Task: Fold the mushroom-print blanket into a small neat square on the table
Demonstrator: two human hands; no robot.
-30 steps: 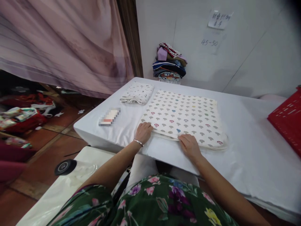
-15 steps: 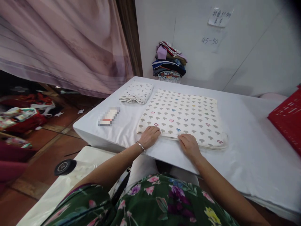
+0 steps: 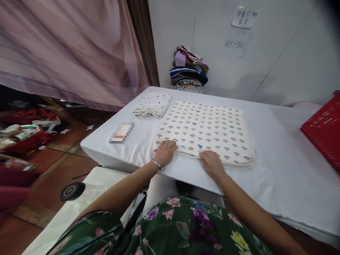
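A white cloth printed with grey and a few coloured mushrooms (image 3: 207, 124) lies folded in layers, flat on the white-covered table (image 3: 281, 159). Both hands are at its near edge. My left hand (image 3: 166, 153) grips that edge close to the left corner, its fingers bent over the top. Further right along the same edge, my right hand (image 3: 211, 163) pinches the cloth, with the thumb side low against the layers. A smaller folded white cloth with a fine print (image 3: 154, 103) rests beyond my left hand, apart from the mushroom cloth.
A pixelated flat object (image 3: 121, 132) lies at the table's left. Folded garments (image 3: 189, 69) are stacked by the wall. A red plastic basket (image 3: 322, 129) stands at the right. Below left are a white surface with a round black object (image 3: 72, 191) and a pink curtain (image 3: 79, 53).
The view has shifted slightly, so everything sits a little further left in it. Both hands stay at the cloth's near edge, the left one a touch further left. The cloth keeps its shape.
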